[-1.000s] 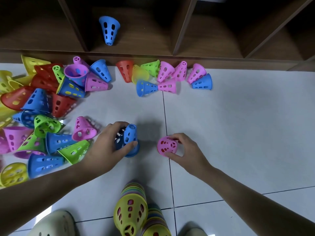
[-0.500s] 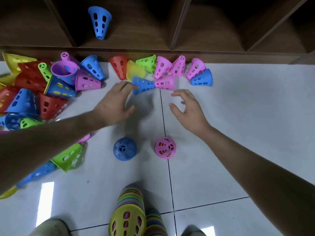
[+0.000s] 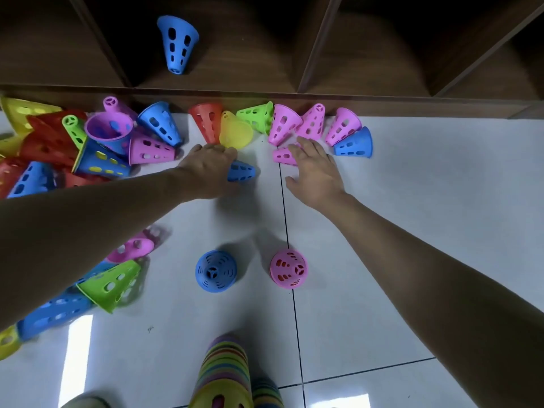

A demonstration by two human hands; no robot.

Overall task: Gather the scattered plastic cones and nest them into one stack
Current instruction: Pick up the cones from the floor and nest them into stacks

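- Head view: we see left hand [image 3: 210, 169] laid over a lying blue cone [image 3: 241, 171] at the far row; fingers bent over it, actual grip can't be told.
- Right hand [image 3: 313, 169] spread flat, fingertips on a lying pink cone [image 3: 282, 156], nothing held.
- We judge: close on each wide rim, lift, drop onto upright blue cone [image 3: 215, 270] and upright pink cone [image 3: 288, 268] nearer us.
- Striped stack [image 3: 225, 375] sits nearest.

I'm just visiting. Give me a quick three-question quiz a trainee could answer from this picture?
1. True or false: the left hand lies on a blue cone.
2. What colour is the cone under the right hand?
3. The two upright cones, blue and pink, stand: A) on the floor tiles B) in the wooden shelf.

Key: 1 true; 2 pink; 3 A.
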